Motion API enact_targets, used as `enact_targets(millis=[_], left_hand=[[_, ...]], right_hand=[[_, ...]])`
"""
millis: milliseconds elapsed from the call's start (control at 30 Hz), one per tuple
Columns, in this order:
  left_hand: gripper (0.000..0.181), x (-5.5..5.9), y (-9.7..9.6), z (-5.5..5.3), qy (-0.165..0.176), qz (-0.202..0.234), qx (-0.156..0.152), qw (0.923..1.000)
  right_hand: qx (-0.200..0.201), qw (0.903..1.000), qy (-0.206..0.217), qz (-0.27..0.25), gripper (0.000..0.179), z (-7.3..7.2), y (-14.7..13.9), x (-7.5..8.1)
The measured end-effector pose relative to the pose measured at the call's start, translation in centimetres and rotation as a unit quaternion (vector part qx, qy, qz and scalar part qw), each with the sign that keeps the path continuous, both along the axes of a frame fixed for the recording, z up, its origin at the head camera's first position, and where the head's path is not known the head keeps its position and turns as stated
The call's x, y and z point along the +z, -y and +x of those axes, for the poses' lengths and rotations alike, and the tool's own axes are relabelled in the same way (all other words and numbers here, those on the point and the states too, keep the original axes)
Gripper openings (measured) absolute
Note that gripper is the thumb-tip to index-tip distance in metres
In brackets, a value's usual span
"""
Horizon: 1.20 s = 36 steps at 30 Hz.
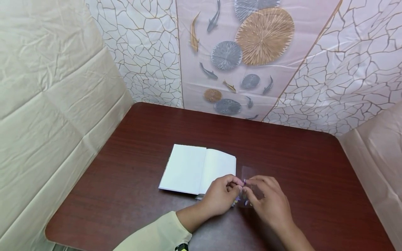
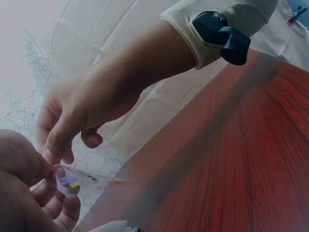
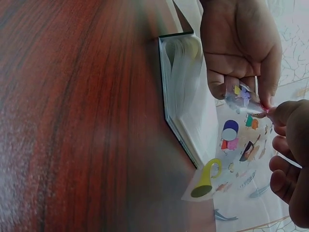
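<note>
A clear sticker sheet (image 3: 245,153) printed with small coloured pictures, among them a yellow horn and a blue drum, hangs between both hands. My left hand (image 1: 221,195) pinches its edge with thumb and fingers, just in front of the open notebook (image 1: 188,169). From the other side my right hand (image 1: 271,200) pinches the same edge, thumb against forefinger. The fingertips of both hands meet at a small purple-pink spot. In the right wrist view the sheet is bent near the left hand (image 3: 241,43). What lies right between the fingertips is hidden.
The notebook lies open at blank white pages on the dark red-brown table (image 1: 141,153), left of the sheet. Patterned cloth (image 1: 150,52) hangs behind the table, with pale cloth (image 1: 56,104) at the left side.
</note>
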<state>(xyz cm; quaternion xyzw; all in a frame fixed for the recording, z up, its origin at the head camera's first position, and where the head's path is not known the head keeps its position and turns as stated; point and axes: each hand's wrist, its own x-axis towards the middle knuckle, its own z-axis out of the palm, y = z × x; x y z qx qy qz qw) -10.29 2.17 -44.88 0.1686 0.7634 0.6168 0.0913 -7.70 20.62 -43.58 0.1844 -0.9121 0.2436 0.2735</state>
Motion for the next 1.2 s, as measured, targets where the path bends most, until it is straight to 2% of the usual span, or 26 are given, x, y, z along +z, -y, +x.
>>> enact_targets(millis=[300,733,1200], left_hand=[[0.009,-0.02,0.11,0.1,-0.024,-0.001,-0.012,0.9996],[0.007,-0.14,-0.04,0.31,-0.015,0.011,-0.016,0.9997],[0.008,-0.3,-0.09,0.42,-0.008,0.004,-0.021,0.9997]], right_hand=[[0.027,0.9993,-0.026,0.008,0.023,-0.16,-0.05,0.03],[0.051,0.9971,-0.057,0.003,0.019,-0.23,-0.31,-0.11],[0.047,0.9974,-0.055,0.0,0.017,-0.17,-0.51,-0.26]])
